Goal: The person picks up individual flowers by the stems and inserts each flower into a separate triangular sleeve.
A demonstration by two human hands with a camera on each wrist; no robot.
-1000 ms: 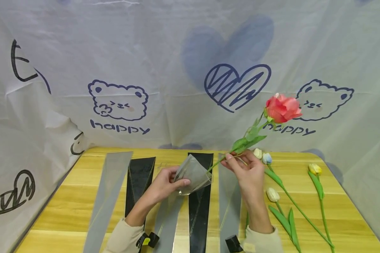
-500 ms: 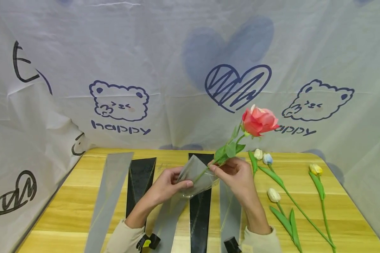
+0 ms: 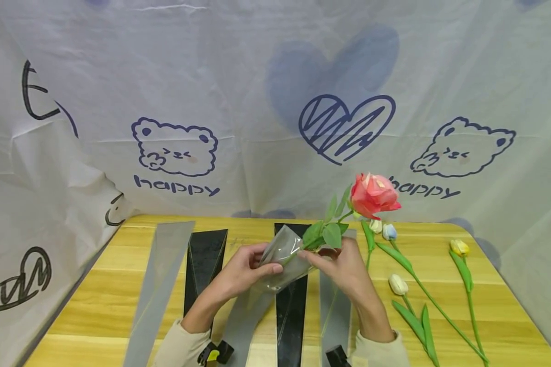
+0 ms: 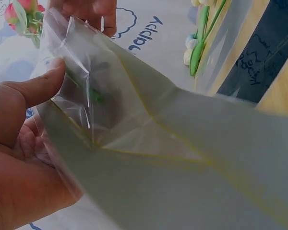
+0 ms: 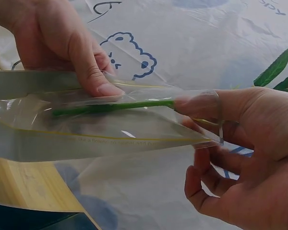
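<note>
Pink rose [image 3: 332, 235] slantwise, bloom-end upper right

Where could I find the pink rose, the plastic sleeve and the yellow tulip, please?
Pink rose [image 3: 374, 197]: head view, on its bloom.
Plastic sleeve [image 5: 116, 125]: right wrist view, on its clear film.
Yellow tulip [image 3: 459, 248]: head view, on its bloom.

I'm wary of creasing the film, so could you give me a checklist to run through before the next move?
1. Left hand grips the sleeve: ok.
2. Right hand pinches the rose stem at the sleeve's mouth: ok.
3. Stem's lower end inside the sleeve: ok, visible through the clear film in the right wrist view.
4. Stem pushed to the sleeve's far end: not ok, it stops short.
5. Rose leaves clear of the sleeve's edge: cannot tell.
6. Tulips apart from the sleeve: ok.
</note>
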